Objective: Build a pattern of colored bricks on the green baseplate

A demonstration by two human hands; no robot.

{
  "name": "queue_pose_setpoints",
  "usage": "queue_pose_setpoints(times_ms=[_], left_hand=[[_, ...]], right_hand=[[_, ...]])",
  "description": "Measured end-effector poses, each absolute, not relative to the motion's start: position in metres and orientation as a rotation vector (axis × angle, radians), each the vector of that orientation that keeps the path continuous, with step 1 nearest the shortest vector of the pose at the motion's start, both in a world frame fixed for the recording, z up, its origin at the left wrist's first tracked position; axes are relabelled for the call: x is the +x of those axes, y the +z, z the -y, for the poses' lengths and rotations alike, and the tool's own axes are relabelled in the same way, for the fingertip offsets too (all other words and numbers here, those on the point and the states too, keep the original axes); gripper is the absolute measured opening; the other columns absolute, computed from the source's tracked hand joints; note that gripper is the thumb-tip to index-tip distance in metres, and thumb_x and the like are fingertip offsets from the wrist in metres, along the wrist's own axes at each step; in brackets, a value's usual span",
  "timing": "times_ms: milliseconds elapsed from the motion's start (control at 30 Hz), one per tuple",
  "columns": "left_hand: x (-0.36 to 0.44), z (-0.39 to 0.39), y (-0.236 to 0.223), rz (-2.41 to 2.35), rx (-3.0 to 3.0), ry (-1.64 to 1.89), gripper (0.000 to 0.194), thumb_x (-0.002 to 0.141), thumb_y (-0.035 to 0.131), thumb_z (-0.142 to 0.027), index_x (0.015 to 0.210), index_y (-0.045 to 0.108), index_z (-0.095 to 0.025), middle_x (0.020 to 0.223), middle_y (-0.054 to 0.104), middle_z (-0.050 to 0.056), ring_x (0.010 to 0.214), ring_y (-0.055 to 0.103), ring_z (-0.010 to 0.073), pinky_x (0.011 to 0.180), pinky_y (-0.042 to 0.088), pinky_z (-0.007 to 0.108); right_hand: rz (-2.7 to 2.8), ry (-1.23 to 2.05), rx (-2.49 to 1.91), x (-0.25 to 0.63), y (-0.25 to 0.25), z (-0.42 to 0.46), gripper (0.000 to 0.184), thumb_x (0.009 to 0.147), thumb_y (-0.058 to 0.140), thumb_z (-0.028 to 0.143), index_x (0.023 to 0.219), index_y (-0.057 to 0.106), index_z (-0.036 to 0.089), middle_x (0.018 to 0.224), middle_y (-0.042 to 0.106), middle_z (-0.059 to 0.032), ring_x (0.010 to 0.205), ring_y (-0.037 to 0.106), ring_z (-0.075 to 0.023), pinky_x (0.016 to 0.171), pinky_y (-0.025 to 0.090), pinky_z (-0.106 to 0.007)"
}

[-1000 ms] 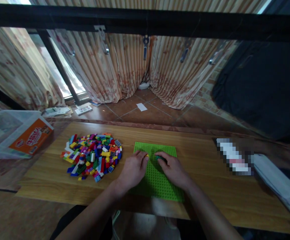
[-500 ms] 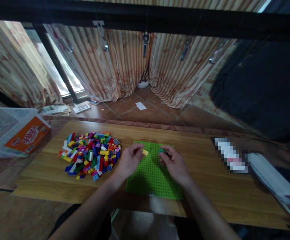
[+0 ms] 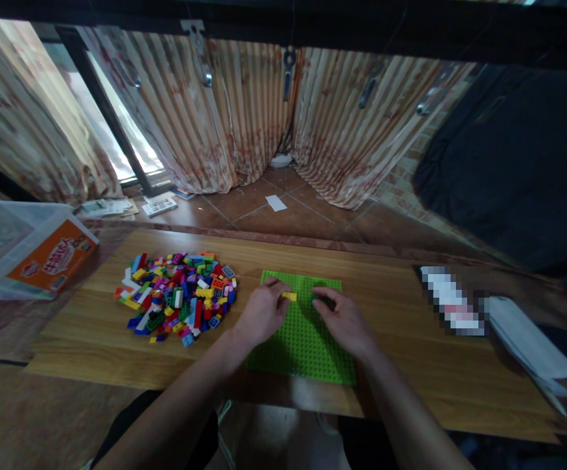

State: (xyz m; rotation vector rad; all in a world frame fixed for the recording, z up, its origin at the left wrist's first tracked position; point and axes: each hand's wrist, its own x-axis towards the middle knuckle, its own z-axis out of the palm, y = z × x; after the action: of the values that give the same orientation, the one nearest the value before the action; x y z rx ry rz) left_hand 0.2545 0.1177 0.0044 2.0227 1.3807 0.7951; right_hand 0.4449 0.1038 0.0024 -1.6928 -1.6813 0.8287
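Yellow brick: small; pinched by your left hand, jutting toward your right hand;
Dark green brick: mostly hidden between your right thumb and fingers;
Green baseplate: studded; lying flat beneath both your grips

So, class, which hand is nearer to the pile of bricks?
Left. The left hand is to the right of the pile of bricks, over the left edge of the green board; the right hand is farther away, over the board's right edge.
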Motion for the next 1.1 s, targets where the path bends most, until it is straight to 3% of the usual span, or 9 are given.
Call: queue_pose_setpoints(times_ms=[133,267,433,767,1100], left_hand=[[0.251,-0.118,0.004,-1.391,2.041,0.754,0.033,0.076,0.051,-0.005,0.104,0.065,-0.015,0.104,0.061,0.010,0.083,0.063,0.0173,0.081,0.053,0.031],[0.250,-0.119,0.004,-1.390,2.055,0.754,0.044,0.073,0.048,0.000,0.112,0.061,-0.015,0.106,0.061,0.011,0.088,0.064,0.0189,0.084,0.053,0.033],[0.250,-0.120,0.003,-1.421,2.026,0.754,0.055,0.070,0.047,0.001,0.123,0.053,-0.013,0.110,0.063,0.012,0.096,0.064,0.0206,0.087,0.053,0.034],[0.240,-0.122,0.008,-1.496,2.001,0.742,0.047,0.074,0.045,-0.002,0.118,0.059,-0.011,0.103,0.066,0.011,0.094,0.065,0.0211,0.091,0.051,0.036],[0.235,-0.125,0.007,-1.509,1.996,0.736,0.046,0.074,0.045,-0.001,0.116,0.061,-0.011,0.100,0.067,0.011,0.094,0.065,0.0211,0.089,0.052,0.034]], right_hand=[[1.754,0.589,-1.746,0.445,0.005,-0.104,0.029,0.082,0.055,0.029,0.105,0.070,0.020,0.096,0.065,-0.0074,0.071,0.058,-0.0172,0.072,0.049,-0.035],[1.821,0.550,-1.658,0.436,0.009,-0.104,0.029,0.085,0.053,0.031,0.109,0.068,0.022,0.107,0.061,-0.0077,0.070,0.058,-0.0156,0.071,0.050,-0.034],[2.032,0.428,-1.544,0.416,0.008,-0.108,0.028,0.086,0.056,0.029,0.111,0.068,0.026,0.121,0.056,-0.0082,0.105,0.058,-0.0242,0.090,0.047,-0.040],[2.104,0.409,-1.604,0.417,0.006,-0.114,0.019,0.089,0.054,0.025,0.094,0.072,0.022,0.107,0.061,-0.0074,0.103,0.056,-0.0237,0.092,0.044,-0.040],[2.184,0.334,-1.582,0.412,0.001,-0.113,0.021,0.087,0.058,0.029,0.103,0.071,0.024,0.111,0.062,-0.0075,0.103,0.056,-0.0251,0.092,0.043,-0.041]])
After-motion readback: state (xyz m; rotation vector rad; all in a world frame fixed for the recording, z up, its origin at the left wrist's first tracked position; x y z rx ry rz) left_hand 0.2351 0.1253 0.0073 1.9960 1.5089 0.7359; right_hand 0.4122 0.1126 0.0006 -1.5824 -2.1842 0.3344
